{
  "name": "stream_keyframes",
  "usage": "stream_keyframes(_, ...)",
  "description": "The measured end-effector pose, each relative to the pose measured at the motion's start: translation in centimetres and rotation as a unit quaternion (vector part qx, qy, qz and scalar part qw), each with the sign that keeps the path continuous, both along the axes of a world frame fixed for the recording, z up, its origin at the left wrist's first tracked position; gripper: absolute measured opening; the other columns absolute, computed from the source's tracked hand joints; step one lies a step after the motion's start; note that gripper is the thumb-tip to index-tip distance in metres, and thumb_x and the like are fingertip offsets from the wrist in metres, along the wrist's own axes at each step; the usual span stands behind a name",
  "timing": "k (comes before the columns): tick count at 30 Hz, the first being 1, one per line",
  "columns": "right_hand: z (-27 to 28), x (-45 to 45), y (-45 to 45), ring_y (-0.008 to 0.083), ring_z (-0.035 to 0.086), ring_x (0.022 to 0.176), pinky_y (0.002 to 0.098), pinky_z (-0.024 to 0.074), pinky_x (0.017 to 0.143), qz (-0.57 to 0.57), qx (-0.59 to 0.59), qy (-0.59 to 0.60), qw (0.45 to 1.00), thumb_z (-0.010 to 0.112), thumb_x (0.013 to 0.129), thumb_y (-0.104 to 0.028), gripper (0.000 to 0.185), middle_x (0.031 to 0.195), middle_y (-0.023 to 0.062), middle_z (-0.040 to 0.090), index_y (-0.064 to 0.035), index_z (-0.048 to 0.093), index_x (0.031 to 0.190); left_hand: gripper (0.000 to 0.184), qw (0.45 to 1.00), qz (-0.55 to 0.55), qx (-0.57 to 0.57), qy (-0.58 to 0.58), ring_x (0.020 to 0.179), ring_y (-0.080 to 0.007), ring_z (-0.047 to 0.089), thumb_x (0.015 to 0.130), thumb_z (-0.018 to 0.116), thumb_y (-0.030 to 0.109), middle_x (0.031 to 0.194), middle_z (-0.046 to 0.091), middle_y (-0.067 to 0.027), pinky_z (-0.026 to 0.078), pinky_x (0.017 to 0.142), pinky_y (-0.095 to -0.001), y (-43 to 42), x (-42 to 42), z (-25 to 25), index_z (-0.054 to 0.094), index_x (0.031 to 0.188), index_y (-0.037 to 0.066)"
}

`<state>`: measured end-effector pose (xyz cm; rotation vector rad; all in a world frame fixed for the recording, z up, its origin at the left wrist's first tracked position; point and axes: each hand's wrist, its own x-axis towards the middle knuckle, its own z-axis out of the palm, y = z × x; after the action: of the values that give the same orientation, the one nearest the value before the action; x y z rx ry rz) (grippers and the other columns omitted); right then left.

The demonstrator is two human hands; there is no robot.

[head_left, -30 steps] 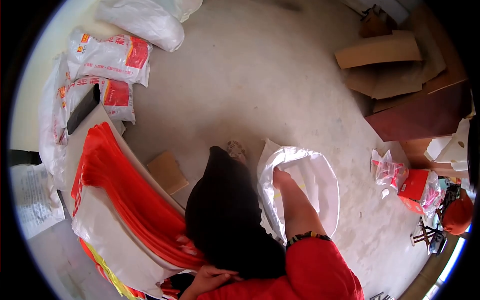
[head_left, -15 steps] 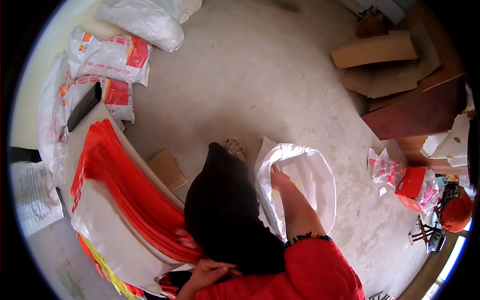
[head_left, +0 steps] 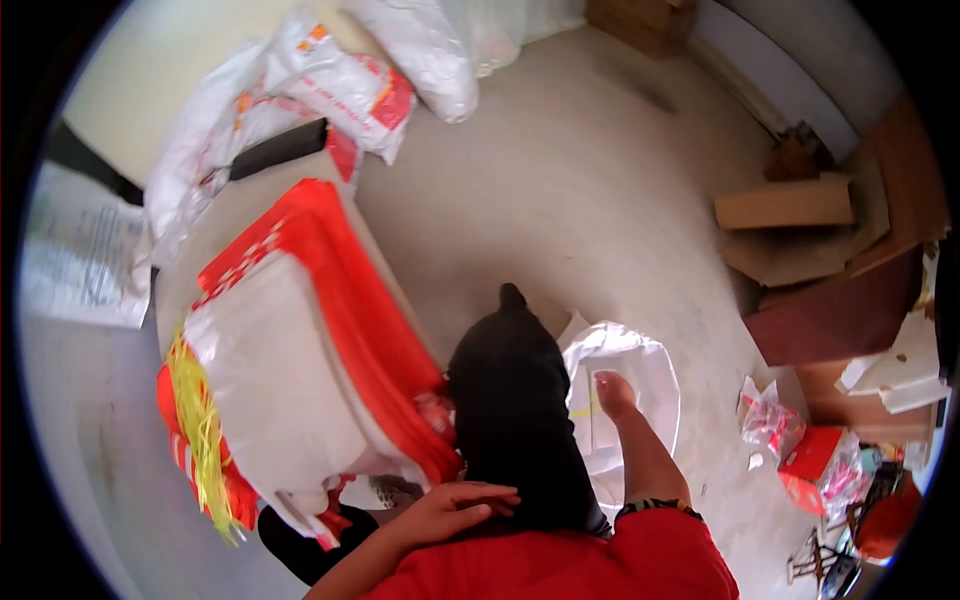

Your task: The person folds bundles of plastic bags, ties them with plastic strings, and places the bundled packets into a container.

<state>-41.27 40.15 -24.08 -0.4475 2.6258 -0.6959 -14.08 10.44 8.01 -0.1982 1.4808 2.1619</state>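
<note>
My right hand reaches down into an upright white sack on the floor. Pale, flat items lie inside it, too unclear to name. The fingers of that hand are foreshortened and blurred, so any hold is unclear. My left hand rests over my lap beside my black-clad leg, holding nothing, with its fingers stretched out. To its left, a stack of red cloth and white cloth drapes over a pale surface. Yellow fringe hangs from its left side.
Stuffed white-and-red sacks lean against the wall at the upper left. A black object lies at the pale surface's far end. Cardboard boxes and a dark red panel stand at the right, near a red box with plastic bags.
My view has turned, shifting the scene. My right hand remains inside the white sack. The fingers of my left hand, curled in before, now extend across my lap.
</note>
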Motion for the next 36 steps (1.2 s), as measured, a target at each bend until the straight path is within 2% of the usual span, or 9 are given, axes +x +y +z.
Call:
stream_keyframes(5, 2.3, -5.3, -3.0, 0.0164, 0.071, 0.083, 0.0316, 0.0547, 0.075, -0.097, -0.283, 0.028, 0.954, 0.057, 0.104, -0.019, 0.026, 0.099, 0.0081, 0.075, 0.0008, 0.071, 0.114, 0.037, 0.994, 0.069, 0.049, 0.068, 0.126, -0.0235, 0.064, 0.108, 0.054, 0.015, 0.134, 0.066, -0.0149, 0.047, 0.11, -0.035, -1.8, 3.5, 2.5, 0.06, 0.141, -0.001)
stream_keyframes(9, 16.7, -7.1, -10.8, 0.0143, 0.068, 0.09, 0.0293, 0.054, 0.081, -0.17, -0.43, 0.002, 0.886, 0.056, 0.107, -0.019, 0.025, 0.107, 0.0059, 0.073, -0.0005, 0.066, 0.12, 0.032, 0.936, 0.321, -0.089, 0.113, 0.113, -0.0245, 0.069, 0.107, 0.059, 0.021, 0.116, 0.074, -0.0135, 0.054, 0.101, -0.0386, -5.4, 8.0, 4.3, 0.067, 0.126, -0.004)
stream_keyframes(12, 27.5, -4.3, -16.3, 0.0143, 0.067, 0.097, 0.031, 0.0542, 0.088, -0.049, -0.511, 0.027, 0.858, 0.057, 0.107, -0.017, 0.022, 0.111, 0.0064, 0.072, -0.0016, 0.068, 0.119, 0.026, 0.801, 0.546, -0.245, 0.02, 0.106, -0.0202, 0.069, 0.106, 0.057, 0.018, 0.111, 0.074, -0.0102, 0.053, 0.099, -0.0362, -9.0, 11.1, 4.6, 0.069, 0.119, -0.001)
stream_keyframes(16, 35.7, 3.6, -22.8, 0.0171, 0.066, 0.108, 0.0322, 0.0533, 0.096, 0.195, -0.442, 0.036, 0.875, 0.058, 0.104, -0.009, 0.024, 0.115, 0.0084, 0.071, 0.0006, 0.066, 0.124, 0.024, 0.673, 0.62, -0.396, 0.081, 0.116, -0.0161, 0.063, 0.105, 0.056, 0.009, 0.121, 0.072, -0.009, 0.046, 0.104, -0.0289, -12.6, 13.9, 5.3, 0.07, 0.12, -0.001)
stream_keyframes(18, 36.6, 8.2, -25.9, 0.0266, 0.066, 0.118, 0.0377, 0.0514, 0.103, 0.336, -0.306, 0.043, 0.889, 0.061, 0.098, -0.008, 0.041, 0.136, 0.0143, 0.066, -0.0052, 0.061, 0.139, 0.033, 0.643, 0.517, -0.559, 0.087, 0.14, -0.0316, 0.049, 0.103, 0.055, 0.011, 0.144, 0.061, -0.012, 0.035, 0.116, -0.0456, -14.7, 15.7, 2.8, 0.065, 0.135, 0.007)
stream_keyframes(21, 36.9, 13.6, -30.8, 0.037, 0.036, 0.15, 0.0568, 0.0289, 0.121, 0.595, -0.166, 0.262, 0.742, 0.068, 0.096, -0.039, 0.062, 0.162, 0.0144, 0.041, -0.0176, 0.052, 0.151, 0.044, 0.611, 0.371, -0.699, 0.019, 0.155, -0.0455, 0.022, 0.1, 0.056, 0.018, 0.163, 0.044, -0.007, 0.015, 0.12, -0.0697, -15.7, 15.9, 2.4, 0.061, 0.144, 0.019)
stream_keyframes(24, 35.5, 16.7, -34.3, 0.0362, 0.023, 0.156, 0.0569, 0.0149, 0.127, 0.609, -0.167, 0.225, 0.742, 0.069, 0.092, -0.036, 0.065, 0.168, 0.0118, 0.031, -0.0181, 0.051, 0.152, 0.044, 0.551, 0.32, -0.771, -0.014, 0.156, -0.0432, 0.022, 0.1, 0.057, 0.024, 0.164, 0.042, -0.0075, 0.016, 0.118, -0.0721, -15.1, 14.8, 3.3, 0.062, 0.144, 0.02)
stream_keyframes(30, 32.6, 16.9, -37.5, 0.0364, 0.023, 0.156, 0.0592, 0.0149, 0.126, 0.61, -0.092, 0.255, 0.744, 0.057, 0.098, -0.057, 0.068, 0.169, 0.0112, 0.031, -0.02, 0.049, 0.155, 0.047, 0.58, 0.311, -0.753, 0.006, 0.157, -0.0411, 0.021, 0.098, 0.061, 0.024, 0.166, 0.037, -0.0076, 0.022, 0.119, -0.0679, -16.7, 15.5, 2.3, 0.061, 0.144, 0.02)
stream_keyframes(36, 33.4, 17.3, -36.6, 0.0384, 0.031, 0.152, 0.0608, 0.0201, 0.123, 0.596, -0.104, 0.254, 0.754, 0.065, 0.096, -0.044, 0.063, 0.164, 0.0148, 0.038, -0.0161, 0.052, 0.152, 0.048, 0.607, 0.366, -0.703, 0.05, 0.156, -0.043, 0.022, 0.096, 0.063, 0.018, 0.167, 0.036, -0.011, 0.023, 0.12, -0.0636, -17.5, 17.0, 1.3, 0.061, 0.143, 0.017)
